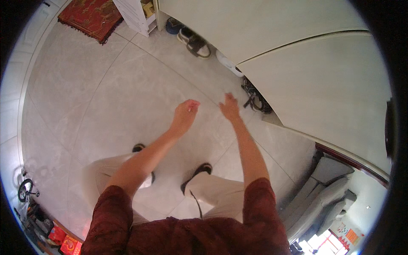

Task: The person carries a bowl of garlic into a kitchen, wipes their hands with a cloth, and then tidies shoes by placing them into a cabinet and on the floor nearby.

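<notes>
My left hand [185, 114] hangs in the air over the grey tiled floor [106, 106], its fingers loosely bent and nothing visible in them. A short way to its right, my right hand [230, 108] is held out with the thumb apart from the fingers; the fingertips are slightly blurred, and no object shows there. Closest to the right hand is a pair of black strappy shoes [256, 98] at the foot of a pale cabinet [314, 76]. Neither hand touches anything.
Along the cabinet's base lie black-and-white shoes [194, 43] and a white shoe [229, 63]. A red fringed rug [91, 19] and a white shelf unit [136, 15] are at the far left. A grey sofa [318, 191] stands right; a small bicycle wheel [25, 190] shows at the left edge.
</notes>
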`<state>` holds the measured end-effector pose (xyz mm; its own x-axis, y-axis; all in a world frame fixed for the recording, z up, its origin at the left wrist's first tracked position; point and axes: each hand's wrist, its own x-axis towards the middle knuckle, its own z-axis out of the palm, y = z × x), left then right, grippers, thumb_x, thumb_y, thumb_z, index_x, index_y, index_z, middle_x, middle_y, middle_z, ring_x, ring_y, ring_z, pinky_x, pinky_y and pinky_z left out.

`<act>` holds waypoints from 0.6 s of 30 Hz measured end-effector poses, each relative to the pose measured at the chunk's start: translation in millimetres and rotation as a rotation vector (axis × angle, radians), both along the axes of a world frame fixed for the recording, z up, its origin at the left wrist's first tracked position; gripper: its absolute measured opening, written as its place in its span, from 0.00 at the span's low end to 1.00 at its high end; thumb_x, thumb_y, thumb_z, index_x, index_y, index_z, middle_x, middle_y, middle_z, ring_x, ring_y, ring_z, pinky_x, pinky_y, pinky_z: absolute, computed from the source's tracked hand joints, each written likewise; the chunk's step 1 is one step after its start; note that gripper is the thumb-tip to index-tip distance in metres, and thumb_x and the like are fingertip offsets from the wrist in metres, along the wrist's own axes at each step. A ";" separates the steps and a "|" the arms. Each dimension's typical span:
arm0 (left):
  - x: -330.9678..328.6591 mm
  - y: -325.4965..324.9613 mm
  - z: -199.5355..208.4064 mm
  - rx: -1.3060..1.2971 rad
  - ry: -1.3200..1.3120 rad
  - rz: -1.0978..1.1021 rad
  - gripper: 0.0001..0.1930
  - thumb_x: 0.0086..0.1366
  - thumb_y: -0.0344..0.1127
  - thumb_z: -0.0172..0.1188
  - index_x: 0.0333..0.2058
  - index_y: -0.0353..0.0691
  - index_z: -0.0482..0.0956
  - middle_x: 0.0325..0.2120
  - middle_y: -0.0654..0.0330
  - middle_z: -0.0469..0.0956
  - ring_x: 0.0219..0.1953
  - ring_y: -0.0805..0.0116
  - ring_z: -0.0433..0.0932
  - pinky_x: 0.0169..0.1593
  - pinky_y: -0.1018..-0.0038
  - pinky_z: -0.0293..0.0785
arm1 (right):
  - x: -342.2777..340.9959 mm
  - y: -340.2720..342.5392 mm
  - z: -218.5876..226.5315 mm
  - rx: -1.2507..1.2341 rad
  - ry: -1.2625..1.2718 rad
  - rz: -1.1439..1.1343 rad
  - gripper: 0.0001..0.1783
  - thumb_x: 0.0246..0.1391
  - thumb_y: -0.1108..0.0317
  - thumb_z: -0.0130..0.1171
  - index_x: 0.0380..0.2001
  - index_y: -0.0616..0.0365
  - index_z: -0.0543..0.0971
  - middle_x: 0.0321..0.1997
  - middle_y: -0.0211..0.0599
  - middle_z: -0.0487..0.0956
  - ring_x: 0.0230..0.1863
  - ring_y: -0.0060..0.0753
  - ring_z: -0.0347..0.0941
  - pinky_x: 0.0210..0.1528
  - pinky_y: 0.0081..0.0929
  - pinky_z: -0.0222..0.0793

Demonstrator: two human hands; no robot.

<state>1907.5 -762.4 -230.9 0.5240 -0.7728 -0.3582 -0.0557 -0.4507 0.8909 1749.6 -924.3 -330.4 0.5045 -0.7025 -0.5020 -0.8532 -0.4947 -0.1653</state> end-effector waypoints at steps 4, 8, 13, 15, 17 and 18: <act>10.5 -24.6 -30.4 -0.113 0.038 -0.013 0.09 0.61 0.34 0.51 0.35 0.35 0.76 0.26 0.54 0.77 0.29 0.65 0.75 0.35 0.71 0.69 | 9.6 -76.0 -29.0 -0.227 0.066 0.074 0.38 0.52 0.60 0.51 0.63 0.59 0.50 0.68 0.47 0.45 0.66 0.56 0.45 0.65 0.44 0.46; 12.0 -28.9 -65.1 -0.047 0.125 -0.051 0.09 0.62 0.33 0.51 0.34 0.37 0.77 0.27 0.63 0.77 0.30 0.75 0.73 0.33 0.78 0.70 | 20.8 -115.1 -52.4 -0.273 -0.073 -0.023 0.38 0.50 0.63 0.53 0.61 0.62 0.52 0.67 0.53 0.47 0.65 0.52 0.51 0.62 0.44 0.52; 12.9 -16.7 -96.3 -0.055 0.166 -0.018 0.08 0.60 0.33 0.53 0.33 0.36 0.77 0.26 0.58 0.77 0.29 0.68 0.75 0.33 0.74 0.70 | 26.7 -122.4 -76.2 -0.495 -0.070 0.064 0.24 0.47 0.61 0.52 0.47 0.60 0.69 0.53 0.56 0.68 0.52 0.53 0.67 0.51 0.43 0.64; 14.1 -13.0 -102.6 -0.099 0.102 -0.017 0.07 0.57 0.33 0.55 0.32 0.36 0.77 0.26 0.53 0.77 0.28 0.62 0.76 0.33 0.69 0.70 | 29.0 -106.1 -75.0 -0.339 -0.096 -0.014 0.19 0.45 0.64 0.52 0.41 0.61 0.72 0.48 0.54 0.71 0.49 0.51 0.69 0.48 0.42 0.67; 13.3 -12.4 -106.5 -0.012 0.116 -0.052 0.07 0.57 0.31 0.55 0.32 0.37 0.78 0.25 0.52 0.78 0.29 0.59 0.77 0.34 0.68 0.71 | 32.9 -73.1 -68.5 -0.185 -0.058 -0.066 0.13 0.43 0.65 0.52 0.32 0.61 0.76 0.39 0.49 0.76 0.40 0.47 0.74 0.40 0.40 0.71; 12.4 -12.9 -108.2 -0.072 0.092 -0.044 0.07 0.57 0.31 0.55 0.32 0.37 0.78 0.25 0.52 0.78 0.29 0.59 0.77 0.34 0.68 0.71 | 35.1 -54.0 -63.7 -0.223 -0.053 -0.029 0.11 0.43 0.65 0.52 0.29 0.59 0.77 0.34 0.46 0.78 0.35 0.45 0.76 0.35 0.40 0.72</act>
